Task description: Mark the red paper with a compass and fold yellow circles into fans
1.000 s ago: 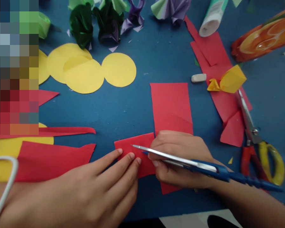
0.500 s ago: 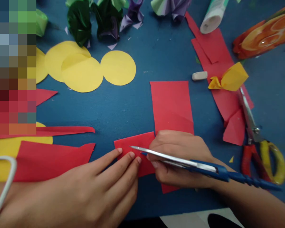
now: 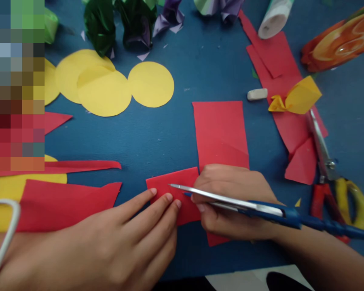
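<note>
My right hand [image 3: 233, 198] grips a blue and silver drawing compass [image 3: 248, 205], which leans low to the right. One bare metal point of the compass hovers over or touches a small red paper piece [image 3: 172, 180]; I cannot tell which. Its blue tip is just beside my right fingers, near the same paper. The fingers of my left hand [image 3: 115, 238] lie stretched and spread on the left side of that small piece, pressing on it. Under my right hand lies a longer red paper strip [image 3: 221, 133], partly hidden.
Yellow paper circles [image 3: 151, 85] lie at the upper left. On the right are scissors [image 3: 324, 161] with red and yellow handles, red scraps [image 3: 285, 89], an eraser [image 3: 257, 94], a glue stick [image 3: 274, 20] and an orange packet [image 3: 339, 44]. Crumpled green paper [image 3: 100, 28] sits at the back.
The compass has tilted a little, its handle end swinging to the right, and its point has shifted slightly right. My left hand has stayed on the paper.
</note>
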`<state>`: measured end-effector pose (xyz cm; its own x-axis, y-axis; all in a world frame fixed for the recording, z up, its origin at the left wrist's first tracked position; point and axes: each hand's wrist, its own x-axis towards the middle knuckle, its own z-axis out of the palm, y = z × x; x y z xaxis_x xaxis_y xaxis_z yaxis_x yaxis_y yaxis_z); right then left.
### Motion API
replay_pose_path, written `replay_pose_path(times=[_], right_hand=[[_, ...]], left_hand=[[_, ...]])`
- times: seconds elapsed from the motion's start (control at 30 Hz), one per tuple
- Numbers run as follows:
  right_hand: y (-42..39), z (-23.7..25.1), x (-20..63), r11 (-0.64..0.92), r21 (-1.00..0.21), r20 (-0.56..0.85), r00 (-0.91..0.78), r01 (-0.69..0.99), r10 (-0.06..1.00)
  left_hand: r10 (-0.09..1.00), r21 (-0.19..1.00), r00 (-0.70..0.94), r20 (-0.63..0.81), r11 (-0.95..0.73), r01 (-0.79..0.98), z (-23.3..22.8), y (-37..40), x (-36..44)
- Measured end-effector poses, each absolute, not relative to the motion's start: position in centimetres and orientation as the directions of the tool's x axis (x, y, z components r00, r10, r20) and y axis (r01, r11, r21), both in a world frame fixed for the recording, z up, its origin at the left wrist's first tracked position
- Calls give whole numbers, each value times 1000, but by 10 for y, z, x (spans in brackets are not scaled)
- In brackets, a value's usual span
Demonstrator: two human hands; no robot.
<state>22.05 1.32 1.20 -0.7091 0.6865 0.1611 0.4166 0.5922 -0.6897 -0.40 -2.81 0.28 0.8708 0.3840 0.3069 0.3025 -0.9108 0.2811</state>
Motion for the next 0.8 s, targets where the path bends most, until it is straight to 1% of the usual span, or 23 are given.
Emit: replay_pose_path(times=[0.33, 0.67, 0.8], right_hand=[[15, 10, 220, 600, -685, 164, -715, 413, 680], [15, 13, 224, 578, -703, 100, -746, 416, 659], [17, 15, 225, 568, -697, 116, -713, 438, 691]], left_hand=[[381, 292, 878, 289, -909, 298, 1, -29, -5], [374, 315, 895, 242, -903, 292, -1, -33, -9], [374, 313, 894, 247, -904, 292, -1, -32, -9]])
